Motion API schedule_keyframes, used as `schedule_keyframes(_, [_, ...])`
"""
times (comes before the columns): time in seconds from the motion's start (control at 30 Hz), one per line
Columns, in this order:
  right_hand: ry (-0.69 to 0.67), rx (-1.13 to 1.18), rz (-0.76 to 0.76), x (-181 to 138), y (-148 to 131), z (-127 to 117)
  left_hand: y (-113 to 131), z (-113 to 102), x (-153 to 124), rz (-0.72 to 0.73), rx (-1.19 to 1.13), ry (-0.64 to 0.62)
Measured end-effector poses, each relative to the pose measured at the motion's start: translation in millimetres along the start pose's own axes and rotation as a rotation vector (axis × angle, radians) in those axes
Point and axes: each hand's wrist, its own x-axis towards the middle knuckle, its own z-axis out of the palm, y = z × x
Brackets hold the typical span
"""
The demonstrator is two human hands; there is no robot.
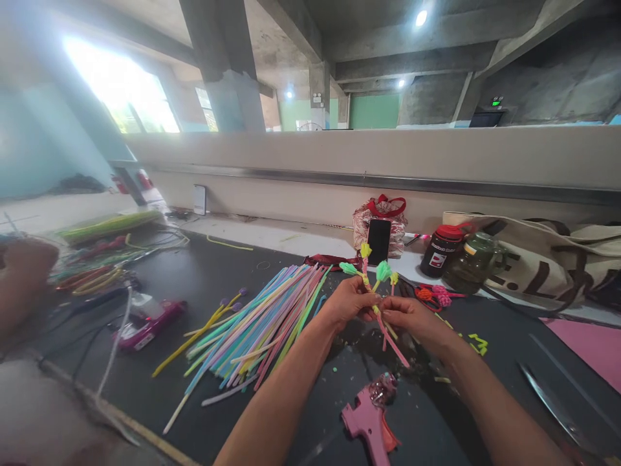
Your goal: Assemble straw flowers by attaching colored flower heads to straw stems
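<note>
The fuzzy flower sprig (383,270), with yellow and green buds, was held up above the dark tabletop (286,432), its stem pinched by the thumb and fingers of the left hand (350,300) and, just beside them, by the fingertips of the right hand (412,317). Nearer the person lay a pink glue gun (369,417), and to the left spread a bundle of pastel pipe cleaners (262,323); behind the sprig stood a phone (379,241).

Phone (380,241) behind pipe-cleaner flowers (383,271)
</note>
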Motion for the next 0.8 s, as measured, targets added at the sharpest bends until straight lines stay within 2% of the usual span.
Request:
schedule_keyframes(0.17, [0.019,0.035,0.072,1.4,2.7,3.7,-2.8,5.8,1.5,0.041,0.045,0.138])
schedule_keyframes(0.27, [0.081,0.063,0.067,2.8,3.4,5.2,-0.9,7.0,0.3,0.031,0.021,0.158])
schedule_keyframes(0.47, [0.141,0.020,0.006,0.5,-3.1,-0.7,4.2,2.1,-4.6,-0.021,-0.077,-0.037])
schedule_keyframes(0.8, [0.095,-0.010,-0.007,-2.3,-5.7,-6.9,3.5,4.1,-3.8,-0.124,-0.076,-0.086])
